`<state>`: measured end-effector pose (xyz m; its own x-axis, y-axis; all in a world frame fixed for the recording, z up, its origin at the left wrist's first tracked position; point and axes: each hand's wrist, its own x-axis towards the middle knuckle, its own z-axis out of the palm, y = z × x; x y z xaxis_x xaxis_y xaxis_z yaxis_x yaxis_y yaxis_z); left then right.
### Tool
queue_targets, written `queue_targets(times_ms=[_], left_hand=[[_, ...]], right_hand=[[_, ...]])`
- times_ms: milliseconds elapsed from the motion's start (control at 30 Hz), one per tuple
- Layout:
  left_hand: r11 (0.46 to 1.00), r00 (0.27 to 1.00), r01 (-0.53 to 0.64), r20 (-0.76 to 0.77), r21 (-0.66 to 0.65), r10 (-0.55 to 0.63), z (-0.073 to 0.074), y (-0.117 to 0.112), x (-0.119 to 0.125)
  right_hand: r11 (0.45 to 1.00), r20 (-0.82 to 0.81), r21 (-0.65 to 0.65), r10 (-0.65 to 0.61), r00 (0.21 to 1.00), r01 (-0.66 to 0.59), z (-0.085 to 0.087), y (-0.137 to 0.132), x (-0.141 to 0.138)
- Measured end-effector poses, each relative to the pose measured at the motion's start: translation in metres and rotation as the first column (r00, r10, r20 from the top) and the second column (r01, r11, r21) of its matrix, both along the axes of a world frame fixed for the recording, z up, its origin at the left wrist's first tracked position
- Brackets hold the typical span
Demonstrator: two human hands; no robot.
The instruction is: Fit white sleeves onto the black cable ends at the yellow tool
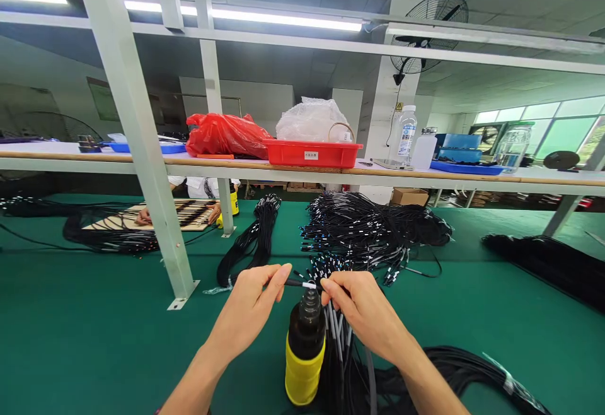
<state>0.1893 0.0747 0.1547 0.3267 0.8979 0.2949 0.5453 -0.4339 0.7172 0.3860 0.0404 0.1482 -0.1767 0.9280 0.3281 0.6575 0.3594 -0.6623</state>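
- Just over the tip of the upright yellow-and-black tool (305, 374) was a thin black cable (293, 282) with a short, glossy white section.
- Left of the tool, the left hand (255, 304) pinched the cable between thumb and finger; right of it, the right hand (362, 304) pinched the other side.
- Beyond the tool, a shelved red tray (331, 154) held crumpled clear plastic (309, 118).
- Farther right of the tool, a blue tray (466, 168) held a blue box (458, 142).

Both hands (253, 304) level, near each other — thumb-to-finger pinches, bare forearms (199, 378) aslant from below
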Motion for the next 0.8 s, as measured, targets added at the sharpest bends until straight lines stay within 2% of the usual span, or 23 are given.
queue_targets(times_ms=[200,367,600,800], left_hand=[[0.998,0.998,0.054,0.041,0.042,-0.055,-0.0019,0.0015,0.0012],[0.995,0.998,0.055,0.033,0.082,-0.058,-0.0024,0.0028,0.0014],[0.998,1.000,-0.003,0.010,0.063,0.002,-0.0006,0.0019,0.0020],[0.995,0.999,0.028,0.020,0.092,-0.030,-0.0030,0.0014,0.0010]], right_hand=[[0.997,-0.066,0.069,-0.036,0.997,0.041,-0.0011,0.0043,0.0007],[0.997,-0.143,0.057,-0.045,0.989,0.053,-0.0030,0.0067,0.0018],[1.000,-0.018,0.016,-0.006,1.000,0.006,-0.0017,0.0009,-0.0003],[0.998,-0.078,0.052,-0.030,0.996,0.034,-0.0033,0.0042,-0.0025]])
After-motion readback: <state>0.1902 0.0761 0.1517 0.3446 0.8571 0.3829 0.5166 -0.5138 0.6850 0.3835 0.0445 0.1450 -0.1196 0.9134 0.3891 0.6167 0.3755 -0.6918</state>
